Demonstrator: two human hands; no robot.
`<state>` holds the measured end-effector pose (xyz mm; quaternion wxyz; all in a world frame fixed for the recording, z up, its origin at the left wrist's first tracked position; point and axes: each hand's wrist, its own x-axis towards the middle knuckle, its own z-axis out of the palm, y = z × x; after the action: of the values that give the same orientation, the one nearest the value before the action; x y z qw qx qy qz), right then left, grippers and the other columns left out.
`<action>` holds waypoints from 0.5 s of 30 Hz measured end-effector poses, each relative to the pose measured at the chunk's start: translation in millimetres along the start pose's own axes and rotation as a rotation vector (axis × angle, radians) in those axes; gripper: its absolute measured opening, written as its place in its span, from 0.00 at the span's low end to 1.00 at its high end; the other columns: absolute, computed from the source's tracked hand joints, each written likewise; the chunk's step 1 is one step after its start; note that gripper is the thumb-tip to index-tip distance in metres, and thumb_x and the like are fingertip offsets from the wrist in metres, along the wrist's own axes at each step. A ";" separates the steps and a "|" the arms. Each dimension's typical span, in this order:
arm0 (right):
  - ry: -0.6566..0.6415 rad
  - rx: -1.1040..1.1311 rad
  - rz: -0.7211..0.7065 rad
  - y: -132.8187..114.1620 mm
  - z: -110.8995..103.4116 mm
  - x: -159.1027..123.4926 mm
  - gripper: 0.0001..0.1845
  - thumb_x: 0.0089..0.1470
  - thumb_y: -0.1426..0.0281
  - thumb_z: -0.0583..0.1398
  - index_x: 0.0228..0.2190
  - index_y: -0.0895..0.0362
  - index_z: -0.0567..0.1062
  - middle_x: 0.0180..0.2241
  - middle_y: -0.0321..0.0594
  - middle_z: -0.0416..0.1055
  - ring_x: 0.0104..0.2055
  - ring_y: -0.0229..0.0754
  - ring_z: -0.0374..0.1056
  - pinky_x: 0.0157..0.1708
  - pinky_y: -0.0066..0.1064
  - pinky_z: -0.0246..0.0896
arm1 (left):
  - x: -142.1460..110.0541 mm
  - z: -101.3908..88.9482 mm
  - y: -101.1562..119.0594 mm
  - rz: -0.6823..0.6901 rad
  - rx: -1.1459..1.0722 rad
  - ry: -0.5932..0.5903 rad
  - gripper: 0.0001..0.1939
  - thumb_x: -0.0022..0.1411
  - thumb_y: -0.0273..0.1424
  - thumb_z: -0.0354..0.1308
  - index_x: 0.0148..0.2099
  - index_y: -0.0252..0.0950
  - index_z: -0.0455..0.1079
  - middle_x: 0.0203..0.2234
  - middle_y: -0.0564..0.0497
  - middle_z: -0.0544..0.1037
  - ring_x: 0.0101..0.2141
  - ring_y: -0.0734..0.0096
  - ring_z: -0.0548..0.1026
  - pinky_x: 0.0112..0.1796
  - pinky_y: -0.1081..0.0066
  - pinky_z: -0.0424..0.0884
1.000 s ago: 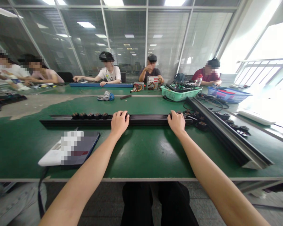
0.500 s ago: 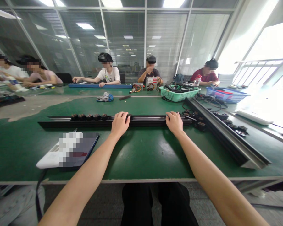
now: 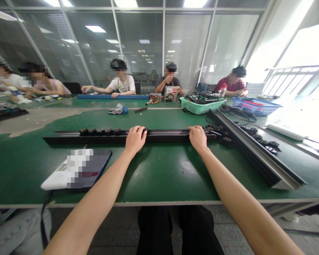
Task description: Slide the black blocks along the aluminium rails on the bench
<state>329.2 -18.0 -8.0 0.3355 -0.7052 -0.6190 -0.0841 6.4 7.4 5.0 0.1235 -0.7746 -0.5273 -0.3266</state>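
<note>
View: head, looking down the bench
Left hand point(image 3: 134, 140): narrow grip, curled over black metal rail point(image 3: 164, 136), just beside black knobs point(image 3: 99, 131)
Right hand point(image 3: 198, 138): narrow grip on same rail
Rail: flat, crosswise on green workbench point(image 3: 159, 170)
Beside: second rail point(image 3: 255, 152), angled, right
Writing: printed box point(image 3: 171, 94), too small to read

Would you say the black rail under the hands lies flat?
Flat: the black rail rests along the green table, left hand and right hand on top.
</note>
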 end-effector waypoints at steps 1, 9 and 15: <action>-0.001 0.005 0.004 0.2 -0.4 0.2 0.24 0.64 0.74 0.50 0.51 0.56 0.83 0.53 0.52 0.74 0.58 0.52 0.65 0.60 0.41 0.61 | 0.1 -0.3 0.2 0.001 0.002 -0.002 0.18 0.75 0.34 0.48 0.57 0.37 0.75 0.53 0.40 0.77 0.55 0.50 0.71 0.58 0.55 0.71; 0.001 0.041 0.001 2.7 -0.2 2.2 0.24 0.65 0.75 0.49 0.51 0.57 0.81 0.52 0.52 0.74 0.58 0.52 0.65 0.60 0.40 0.61 | 0.0 -0.6 0.4 0.011 0.009 0.003 0.18 0.75 0.34 0.48 0.57 0.36 0.75 0.53 0.40 0.77 0.55 0.50 0.71 0.58 0.55 0.70; 0.035 0.018 0.021 3.5 0.3 2.5 0.23 0.65 0.74 0.51 0.54 0.60 0.78 0.52 0.55 0.74 0.57 0.54 0.66 0.57 0.41 0.62 | 0.2 0.0 0.0 0.013 0.012 0.002 0.18 0.75 0.35 0.49 0.57 0.37 0.75 0.53 0.41 0.77 0.55 0.50 0.71 0.58 0.54 0.71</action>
<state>333.0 -15.7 -8.1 0.3532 -0.7070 -0.6065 -0.0873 6.5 7.5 5.1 0.1310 -0.7768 -0.5241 -0.3235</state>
